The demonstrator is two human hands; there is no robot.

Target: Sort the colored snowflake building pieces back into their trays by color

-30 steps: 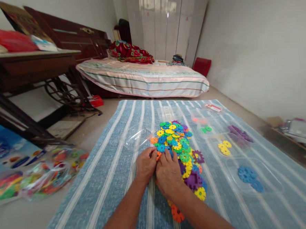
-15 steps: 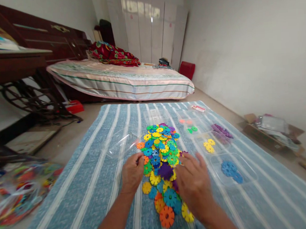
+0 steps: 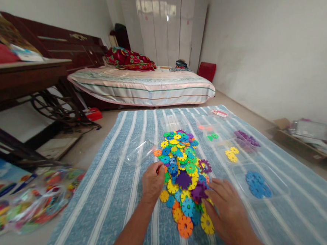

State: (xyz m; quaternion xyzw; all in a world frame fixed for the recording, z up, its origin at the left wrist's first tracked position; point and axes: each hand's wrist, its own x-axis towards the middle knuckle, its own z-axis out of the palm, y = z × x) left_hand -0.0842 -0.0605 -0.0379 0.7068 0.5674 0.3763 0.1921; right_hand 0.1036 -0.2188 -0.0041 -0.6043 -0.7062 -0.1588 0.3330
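A long heap of colourful flower-shaped plastic discs lies on the striped cloth, between my hands. My left hand is closed in a pinch at the heap's left edge; what its fingertips hold is hidden. At the right side my right hand has its fingers apart, with thumb and fingertips around the near edge of a purple disc. Whether they grip it, I cannot tell. Another purple disc lies flat on the heap. Blue discs sit in a clear plastic tray to the right.
Further clear trays hold yellow discs, purple discs, green discs and orange pieces. A clear empty-looking tray is left of the heap. Bagged colourful pieces lie on the floor at left; a bed stands beyond.
My right hand has moved right and towards me, baring purple discs at the heap's right side. More blue discs show in the right tray. The camera view has shifted left.
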